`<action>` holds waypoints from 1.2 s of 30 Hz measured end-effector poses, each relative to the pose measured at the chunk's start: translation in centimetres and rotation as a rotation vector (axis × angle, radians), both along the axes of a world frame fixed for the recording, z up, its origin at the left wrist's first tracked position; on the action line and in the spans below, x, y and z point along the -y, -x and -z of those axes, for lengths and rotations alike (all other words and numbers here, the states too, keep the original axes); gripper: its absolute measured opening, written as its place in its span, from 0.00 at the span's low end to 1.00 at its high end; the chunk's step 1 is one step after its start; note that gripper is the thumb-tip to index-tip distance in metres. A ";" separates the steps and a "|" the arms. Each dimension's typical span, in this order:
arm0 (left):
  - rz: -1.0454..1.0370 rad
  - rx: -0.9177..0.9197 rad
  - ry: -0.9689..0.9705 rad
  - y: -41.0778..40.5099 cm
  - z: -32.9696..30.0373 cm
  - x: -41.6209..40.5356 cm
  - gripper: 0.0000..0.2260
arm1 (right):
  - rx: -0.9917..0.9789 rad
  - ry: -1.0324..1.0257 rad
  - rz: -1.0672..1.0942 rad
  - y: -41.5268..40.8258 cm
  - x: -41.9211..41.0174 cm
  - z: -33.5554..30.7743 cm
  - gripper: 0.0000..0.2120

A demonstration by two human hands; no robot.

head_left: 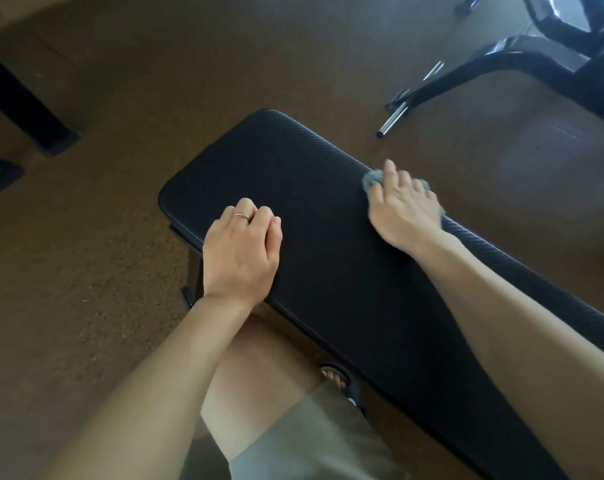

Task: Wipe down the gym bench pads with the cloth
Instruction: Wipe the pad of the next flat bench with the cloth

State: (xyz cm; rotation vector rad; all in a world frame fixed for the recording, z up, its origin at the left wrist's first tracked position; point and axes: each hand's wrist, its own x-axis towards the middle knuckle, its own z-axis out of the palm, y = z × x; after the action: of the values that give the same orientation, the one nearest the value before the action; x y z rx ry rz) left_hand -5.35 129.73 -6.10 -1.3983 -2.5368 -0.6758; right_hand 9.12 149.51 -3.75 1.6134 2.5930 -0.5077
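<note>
A long black textured bench pad (314,209) runs from the upper middle down to the lower right. My right hand (402,207) presses a grey cloth (371,178) against the pad's far edge; the cloth bunches out beyond my fingertips and beside my palm, and my fingers curl over it. My left hand (240,249) rests on the pad's near edge close to its end. Its fingers are curled under loosely, they hold nothing, and one of them wears a ring.
Brown speckled gym flooring (96,265) surrounds the bench. A black machine frame with chrome pegs (394,119) stands at the upper right. Dark equipment legs (27,109) stand at the upper left. My knee and sandalled foot (342,379) are beside the bench's near side.
</note>
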 end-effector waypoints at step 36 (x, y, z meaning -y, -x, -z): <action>-0.570 0.575 -0.082 8.8 -0.9 -1.2 0.19 | -0.110 -0.161 -0.804 5.9 5.6 1.1 0.29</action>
State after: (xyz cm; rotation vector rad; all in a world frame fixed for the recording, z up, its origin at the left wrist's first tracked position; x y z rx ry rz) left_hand -14.15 130.93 -5.19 -0.4238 -3.0618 -1.1586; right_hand 3.25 143.91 -4.81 0.4494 3.0931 -0.3254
